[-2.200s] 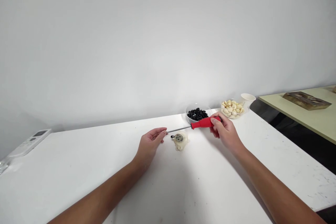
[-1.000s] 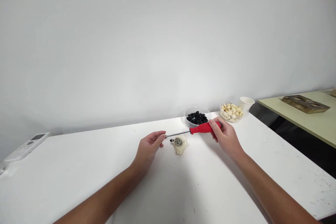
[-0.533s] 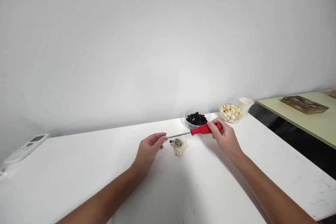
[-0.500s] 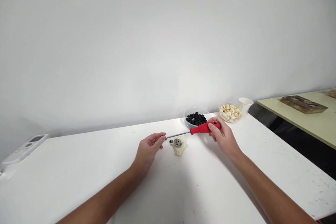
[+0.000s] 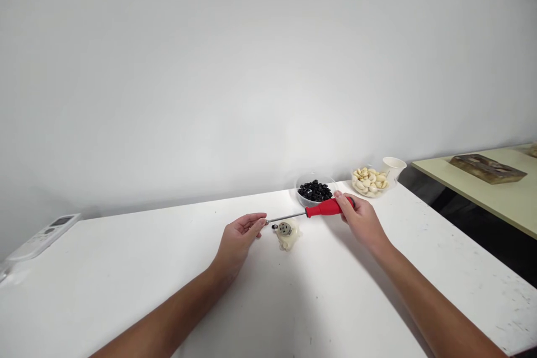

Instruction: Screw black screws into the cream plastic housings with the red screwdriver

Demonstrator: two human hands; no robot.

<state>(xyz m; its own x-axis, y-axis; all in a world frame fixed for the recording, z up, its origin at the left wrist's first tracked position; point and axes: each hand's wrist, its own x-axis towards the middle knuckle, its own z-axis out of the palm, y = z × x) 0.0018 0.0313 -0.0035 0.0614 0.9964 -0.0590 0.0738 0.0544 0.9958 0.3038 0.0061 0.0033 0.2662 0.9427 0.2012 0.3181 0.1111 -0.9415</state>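
Note:
A red-handled screwdriver (image 5: pixel 325 208) lies almost level in the air, its thin metal shaft pointing left. My right hand (image 5: pixel 361 218) is closed around the rear of the handle. At the other end, my left hand (image 5: pixel 239 238) pinches a small metal piece at the screwdriver's tip, too small to tell for certain, possibly a screw. Just below the shaft, a cream-coloured plastic part (image 5: pixel 289 239) with a round grey metal piece (image 5: pixel 285 228) on it rests on the white table (image 5: pixel 159 257). A small black piece shows at its left side.
Behind the screwdriver stands a clear bowl of small black parts (image 5: pixel 314 191). To its right are a clear bowl of cream-coloured pieces (image 5: pixel 370 181) and a white cup (image 5: pixel 393 165). A white remote-like device (image 5: pixel 44 236) lies far left; a brown block (image 5: pixel 486 168) sits on another table.
My right hand has shifted its grip on the handle, with the fingers and thumb placed differently. The view has moved slightly; the left hand still pinches at the tip.

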